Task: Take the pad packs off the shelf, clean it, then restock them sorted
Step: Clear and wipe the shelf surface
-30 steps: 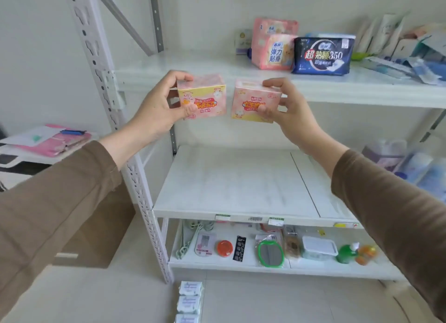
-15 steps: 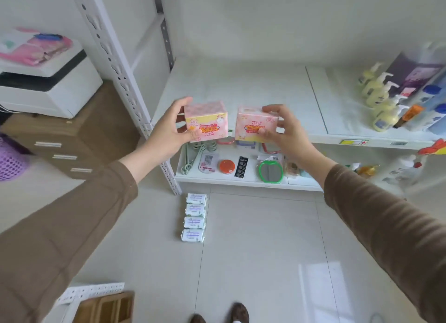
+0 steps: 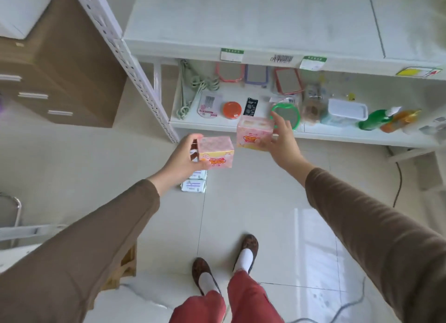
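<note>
Above the tiled floor (image 3: 253, 202), 1 pink pad pack (image 3: 216, 153) is gripped by the left hand (image 3: 183, 157) and 1 more pink pack (image 3: 254, 133) by the right hand (image 3: 283, 141), over white packs (image 3: 193, 186) lying before the white shelf (image 3: 241, 26).

Pink-and-yellow pad pack (image 3: 216, 152) in the left hand (image 3: 181, 158); the paler pink pack (image 3: 255, 135), possibly yellow-edged, in the right hand (image 3: 284, 141).

Left hand (image 3: 179, 157) and right hand (image 3: 282, 139) each hold a pink pad pack (image 3: 216, 152), (image 3: 254, 133) above the floor (image 3: 265, 202), near white packs (image 3: 193, 185).
</note>
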Available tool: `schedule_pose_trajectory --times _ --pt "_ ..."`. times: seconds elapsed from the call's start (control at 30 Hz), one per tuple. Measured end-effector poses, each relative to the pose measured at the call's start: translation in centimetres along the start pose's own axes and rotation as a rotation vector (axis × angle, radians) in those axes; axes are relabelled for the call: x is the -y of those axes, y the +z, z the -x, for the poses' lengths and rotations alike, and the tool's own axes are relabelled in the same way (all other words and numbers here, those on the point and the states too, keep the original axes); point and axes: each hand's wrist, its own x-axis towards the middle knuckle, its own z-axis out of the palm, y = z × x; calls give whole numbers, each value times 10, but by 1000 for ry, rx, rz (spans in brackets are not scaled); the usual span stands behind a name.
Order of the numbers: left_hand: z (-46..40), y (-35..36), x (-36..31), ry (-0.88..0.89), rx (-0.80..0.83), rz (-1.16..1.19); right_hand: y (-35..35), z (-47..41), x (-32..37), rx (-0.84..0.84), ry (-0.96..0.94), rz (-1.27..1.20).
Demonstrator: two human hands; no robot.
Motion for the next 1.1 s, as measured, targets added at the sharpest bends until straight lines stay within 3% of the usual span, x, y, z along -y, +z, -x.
schedule_pose_trajectory --times 0.27,0.6,1.1 --pt "-38 71 117 -129 35 -31 46 -37 -127 -1 31 48" --pt "-119 127 262 -126 74 -14 136 -106 -252 20 59 132" --pt "-263 183 464 -48 9 -90 243 -227 -415 50 16 219"
